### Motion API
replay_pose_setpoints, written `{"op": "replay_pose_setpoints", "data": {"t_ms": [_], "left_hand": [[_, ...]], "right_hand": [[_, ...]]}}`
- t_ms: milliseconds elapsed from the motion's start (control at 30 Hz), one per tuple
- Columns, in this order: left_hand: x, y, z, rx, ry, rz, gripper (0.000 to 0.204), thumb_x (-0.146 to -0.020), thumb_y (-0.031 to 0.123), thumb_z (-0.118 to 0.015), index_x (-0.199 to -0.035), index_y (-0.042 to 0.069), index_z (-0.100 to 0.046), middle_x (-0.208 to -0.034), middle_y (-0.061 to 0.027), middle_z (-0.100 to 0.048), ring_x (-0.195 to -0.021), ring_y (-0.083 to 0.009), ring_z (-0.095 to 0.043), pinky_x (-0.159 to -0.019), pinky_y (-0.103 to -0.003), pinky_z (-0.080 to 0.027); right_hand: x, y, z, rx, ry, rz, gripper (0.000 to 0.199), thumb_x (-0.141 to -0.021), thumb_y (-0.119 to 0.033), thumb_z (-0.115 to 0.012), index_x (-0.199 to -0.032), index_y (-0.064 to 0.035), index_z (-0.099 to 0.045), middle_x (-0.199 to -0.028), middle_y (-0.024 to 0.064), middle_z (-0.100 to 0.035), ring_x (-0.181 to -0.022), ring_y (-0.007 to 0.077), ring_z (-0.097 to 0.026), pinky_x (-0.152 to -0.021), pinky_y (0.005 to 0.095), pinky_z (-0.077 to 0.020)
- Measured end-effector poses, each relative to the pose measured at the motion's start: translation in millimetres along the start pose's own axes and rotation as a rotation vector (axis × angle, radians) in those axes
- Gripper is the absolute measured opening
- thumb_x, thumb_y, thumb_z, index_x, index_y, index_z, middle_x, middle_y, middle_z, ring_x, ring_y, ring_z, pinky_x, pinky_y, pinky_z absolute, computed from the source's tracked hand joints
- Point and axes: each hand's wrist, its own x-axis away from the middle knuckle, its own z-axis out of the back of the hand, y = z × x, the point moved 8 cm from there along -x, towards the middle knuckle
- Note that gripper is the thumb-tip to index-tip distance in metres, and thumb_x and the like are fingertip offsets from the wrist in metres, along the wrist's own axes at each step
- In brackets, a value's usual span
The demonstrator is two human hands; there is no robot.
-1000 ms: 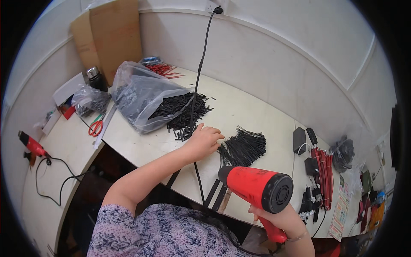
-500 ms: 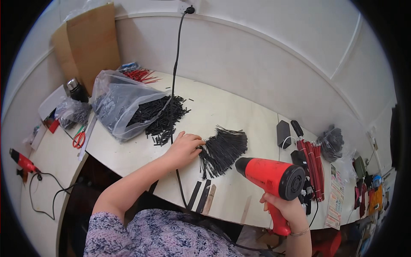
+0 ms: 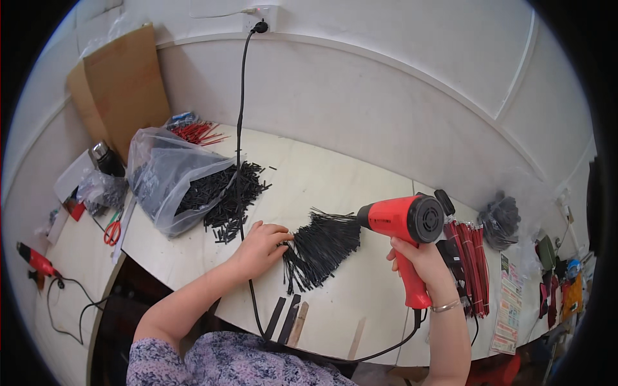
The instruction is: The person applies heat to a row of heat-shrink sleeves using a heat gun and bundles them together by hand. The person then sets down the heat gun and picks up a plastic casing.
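Observation:
My right hand [image 3: 415,257] is wrapped round the handle of a red heat gun [image 3: 391,217] with a black nozzle and a black rear cap. The nozzle points left, just over the upper right edge of a fan of thin black wires [image 3: 325,248] on the table. At the left edge of that fan, my left hand [image 3: 261,248] rests low with bent fingers, its fingertips closed at the outermost wires. What lies under those fingers is partly hidden. Left of the wires, short black tube pieces [image 3: 222,199] spill out of a clear plastic bag [image 3: 164,174].
A black power cord [image 3: 240,128] drops from the wall socket across the table. Flat strips [image 3: 290,321] lie at the front edge. Red wire bundles [image 3: 468,264] lie at right. Orange scissors [image 3: 112,233], a dark flask [image 3: 107,159] and a second heat gun [image 3: 35,258] are at left.
The view has shifted, with the table lower in it. My right hand has raised the heat gun and brought its nozzle over the fan's far edge. My left hand stays at the wires.

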Motion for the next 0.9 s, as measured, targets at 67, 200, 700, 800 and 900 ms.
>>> {"op": "replay_pose_setpoints", "data": {"t_ms": [67, 200, 700, 800, 900], "left_hand": [[-1.2, 0.2, -0.1, 0.02, -0.005, 0.007, 0.025, -0.092, 0.012, -0.063, -0.115, 0.005, -0.07, -0.119, -0.011, -0.065, -0.115, -0.0277, -0.058, -0.109, -0.046, -0.034], [-2.6, 2.0, 2.3, 0.056, 0.016, -0.01, 0.024, -0.092, 0.011, -0.063, -0.114, 0.005, -0.07, -0.12, -0.0112, -0.065, -0.116, -0.0296, -0.057, -0.107, -0.044, -0.038], [11.2, 58.8, 3.9, 0.463, 0.036, 0.013, 0.022, -0.094, 0.007, -0.063, -0.114, 0.002, -0.07, -0.115, -0.0132, -0.069, -0.109, -0.0282, -0.065, -0.095, -0.035, -0.051], [19.2, 84.3, -21.2, 0.687, -0.154, 0.15, 0.022, -0.097, 0.013, -0.064, -0.115, 0.001, -0.07, -0.115, -0.0094, -0.07, -0.106, -0.0198, -0.066, -0.093, -0.033, -0.05], [29.6, 121.3, -59.7, 1.016, -0.43, 0.178, 0.03, -0.1, 0.018, -0.064, -0.123, -0.001, -0.065, -0.114, -0.007, -0.069, -0.112, -0.0152, -0.063, -0.097, -0.032, -0.051]], "right_hand": [[-14.5, 1.0, -3.6, 0.041, -0.017, -0.001, 0.032, -0.095, -0.025, -0.069, -0.115, -0.0019, -0.062, -0.081, 0.0079, -0.069, -0.063, 0.0136, -0.065, -0.057, 0.0289, -0.0542], [-28.2, 2.4, -7.8, 0.007, -0.025, 0.005, 0.034, -0.095, -0.025, -0.069, -0.118, -0.0015, -0.061, -0.084, 0.0083, -0.07, -0.064, 0.0133, -0.065, -0.057, 0.0283, -0.0542], [36.3, 34.8, -18.1, -0.428, 0.116, 0.164, 0.043, -0.1, -0.036, -0.064, -0.124, -0.0012, -0.059, -0.096, 0.0086, -0.068, -0.077, 0.0185, -0.072, -0.071, 0.0297, -0.0562], [50.6, 41.9, -34.7, -0.51, 0.086, 0.165, 0.046, -0.1, -0.037, -0.063, -0.127, 0.0001, -0.057, -0.098, 0.0093, -0.069, -0.081, 0.0193, -0.072, -0.074, 0.03, -0.0563], [60.5, 35.5, -56.7, -0.613, -0.014, 0.294, 0.065, -0.098, -0.051, -0.061, -0.134, 0.0019, -0.052, -0.098, 0.0132, -0.071, -0.091, 0.0205, -0.071, -0.08, 0.0313, -0.0562]]}}
